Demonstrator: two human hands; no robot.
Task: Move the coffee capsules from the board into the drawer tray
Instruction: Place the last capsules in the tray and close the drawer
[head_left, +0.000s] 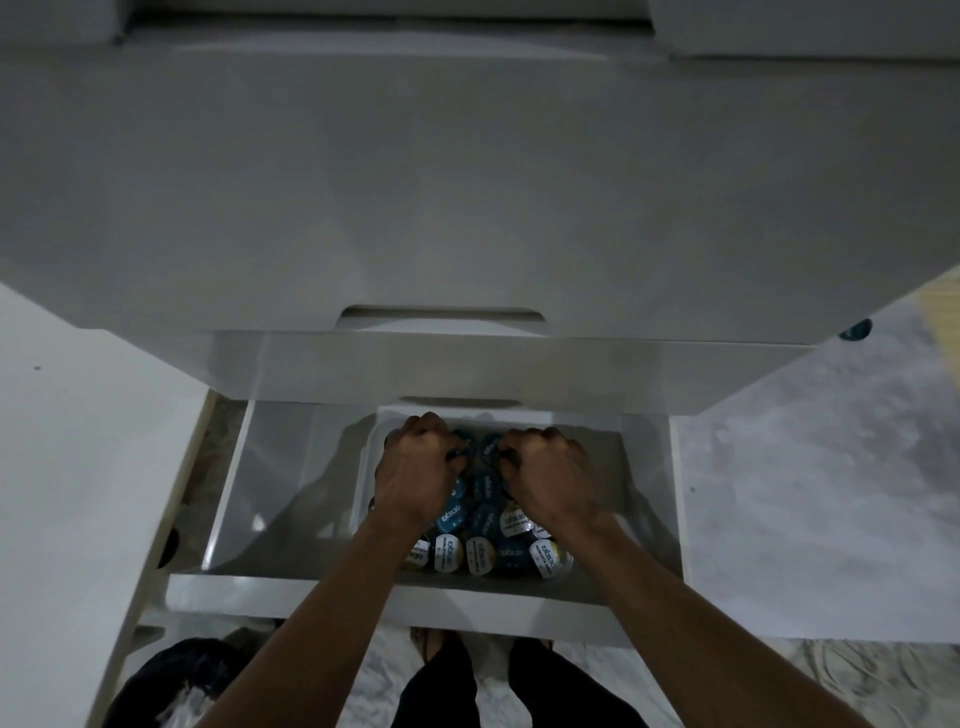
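Inside the open white drawer (291, 499), a tray (366, 467) holds blue and white coffee capsules (480, 540) with blurred, unreadable lettering. Left hand (415, 470) and right hand (545, 473), fingers curled, each pinch a capsule at the tray's far end.

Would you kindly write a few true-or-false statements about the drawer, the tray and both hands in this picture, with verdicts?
1. The drawer is pulled open. True.
2. Both hands are inside the tray. True.
3. The left hand lies flat with straight fingers. False: its fingers are curled in a grip on a dark capsule.
4. The tray holds no capsules. False: many capsules fill it, some with white lids, some with blue.
5. The right hand has curled fingers at the tray's far end. True.
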